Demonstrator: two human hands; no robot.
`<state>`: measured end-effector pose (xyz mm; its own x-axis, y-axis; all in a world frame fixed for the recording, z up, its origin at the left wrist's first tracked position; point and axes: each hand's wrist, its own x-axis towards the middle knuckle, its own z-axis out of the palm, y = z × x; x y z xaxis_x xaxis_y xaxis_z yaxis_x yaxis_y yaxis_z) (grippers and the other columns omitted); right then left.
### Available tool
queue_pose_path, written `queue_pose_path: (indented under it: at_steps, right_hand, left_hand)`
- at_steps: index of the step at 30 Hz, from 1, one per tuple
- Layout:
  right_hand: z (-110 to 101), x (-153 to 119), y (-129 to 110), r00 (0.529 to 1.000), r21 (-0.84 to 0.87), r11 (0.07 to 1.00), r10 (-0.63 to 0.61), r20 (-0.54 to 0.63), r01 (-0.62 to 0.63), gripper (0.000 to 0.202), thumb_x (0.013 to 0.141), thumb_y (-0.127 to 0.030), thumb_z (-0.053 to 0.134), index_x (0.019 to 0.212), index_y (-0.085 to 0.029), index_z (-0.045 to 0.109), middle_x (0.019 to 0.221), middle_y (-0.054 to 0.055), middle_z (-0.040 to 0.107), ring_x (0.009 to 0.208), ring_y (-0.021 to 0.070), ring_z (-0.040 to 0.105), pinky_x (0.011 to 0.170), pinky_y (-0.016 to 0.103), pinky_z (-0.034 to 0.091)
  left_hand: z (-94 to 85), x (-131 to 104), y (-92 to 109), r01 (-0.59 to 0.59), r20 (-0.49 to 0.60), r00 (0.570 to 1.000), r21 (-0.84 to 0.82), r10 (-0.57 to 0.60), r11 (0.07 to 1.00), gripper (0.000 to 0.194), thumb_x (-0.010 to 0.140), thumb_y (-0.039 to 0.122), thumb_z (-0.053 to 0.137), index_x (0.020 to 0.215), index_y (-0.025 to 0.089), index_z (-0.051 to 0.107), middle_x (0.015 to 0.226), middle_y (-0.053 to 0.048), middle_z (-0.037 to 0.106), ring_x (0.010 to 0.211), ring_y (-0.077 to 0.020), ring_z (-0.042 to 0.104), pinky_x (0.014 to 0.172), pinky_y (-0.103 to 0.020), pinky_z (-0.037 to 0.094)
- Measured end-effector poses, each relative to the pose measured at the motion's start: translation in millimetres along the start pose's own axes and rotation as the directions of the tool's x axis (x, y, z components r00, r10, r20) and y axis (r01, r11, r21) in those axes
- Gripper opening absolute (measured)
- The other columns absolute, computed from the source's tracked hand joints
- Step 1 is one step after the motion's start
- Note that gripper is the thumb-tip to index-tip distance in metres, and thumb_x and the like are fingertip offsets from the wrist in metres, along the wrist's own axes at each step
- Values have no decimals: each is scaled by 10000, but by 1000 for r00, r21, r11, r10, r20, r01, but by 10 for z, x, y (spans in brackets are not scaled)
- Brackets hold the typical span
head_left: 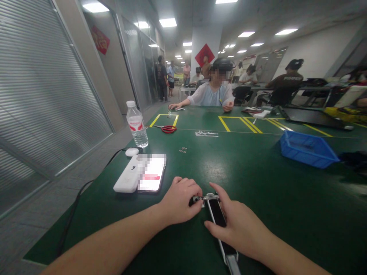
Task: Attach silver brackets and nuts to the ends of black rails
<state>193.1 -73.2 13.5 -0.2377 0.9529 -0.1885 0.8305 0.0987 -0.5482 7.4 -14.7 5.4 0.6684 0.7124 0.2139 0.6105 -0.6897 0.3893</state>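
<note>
A long silver metal frame with a black strip (218, 214) is before us, over the green desk (258, 183). Our left hand (181, 200) pinches a small dark metal piece (196, 199) at its far end; our right hand (243, 225) spreads 2 fingers wide around it, the others' grip we cannot tell. We best brace the frame firmly.

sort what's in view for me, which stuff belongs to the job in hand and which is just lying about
In the job:
- black piece in a silvery frame, at the right hand
- small fitting, in the left hand
- perhaps the small loose parts

Seemingly just lying about:
- water bottle
- phone
- white slab
- red-handled scissors
- blue bin
</note>
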Motion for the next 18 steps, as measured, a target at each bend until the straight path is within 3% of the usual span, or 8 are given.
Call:
queue_pose_path:
  at_steps: [4,9,14,18]
  right_hand:
    - [-13,5,4,1000,45,999,12,1,-12,811,776,-191,562,1488,-133,179,765,31,648,650,187,602,581,249,365]
    - [-128,43,59,1000,39,999,-15,-23,15,789,761,-153,538,1471,-127,196,715,-6,625,642,180,590,588,250,362]
    - [-326,46,242,993,7,1000,-23,-119,24,744,787,-206,524,1460,-149,211,686,-23,619,628,182,588,584,260,367]
    - [-524,-82,614,970,40,999,21,-243,-11,712,823,-337,504,1452,-166,219,695,-18,625,613,195,599,589,284,403]
  left_hand:
    - [-7,-9,4,-2,0,1000,-14,2,1000,55,801,213,589,849,187,588,864,-4,614,849,-187,558,795,-346,325]
    - [-31,-18,16,-19,-44,999,-79,16,997,159,814,224,584,971,199,571,1004,-30,627,969,-211,562,860,-362,346]
    - [-47,-13,12,-5,-46,999,-117,-1,993,323,812,222,575,1132,207,528,1153,-63,594,1090,-246,531,924,-394,367]
    - [-37,-12,3,1,3,1000,-121,0,993,351,816,205,573,1164,205,521,1201,-73,579,1123,-250,524,962,-423,361]
